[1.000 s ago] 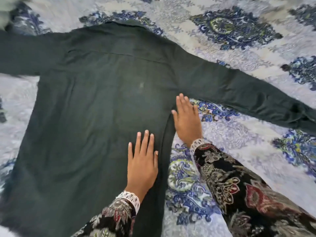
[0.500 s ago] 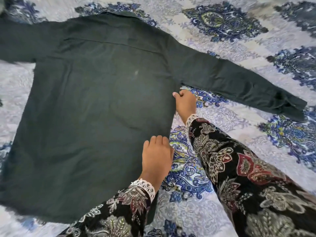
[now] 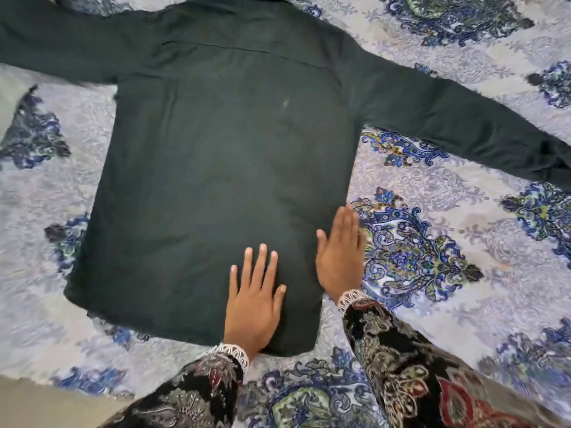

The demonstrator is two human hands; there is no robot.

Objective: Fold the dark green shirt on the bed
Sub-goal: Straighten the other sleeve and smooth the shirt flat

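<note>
Blue paisley bedspread (image 3: 432,248) covers the bed, dark green shirt (image 3: 222,168) spread flat, back up, sleeves out at 10 and 3 o'clock. Left hand (image 3: 255,299) and right hand (image 3: 340,254) both flat, fingers straight, pressing its 5 o'clock hem corner.

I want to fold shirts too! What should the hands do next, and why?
Probably lift the right sleeve and fold it across the dark green shirt. The shirt lies flat, both sleeves spread out, and the left hand and right hand rest flat near its right edge.
</note>
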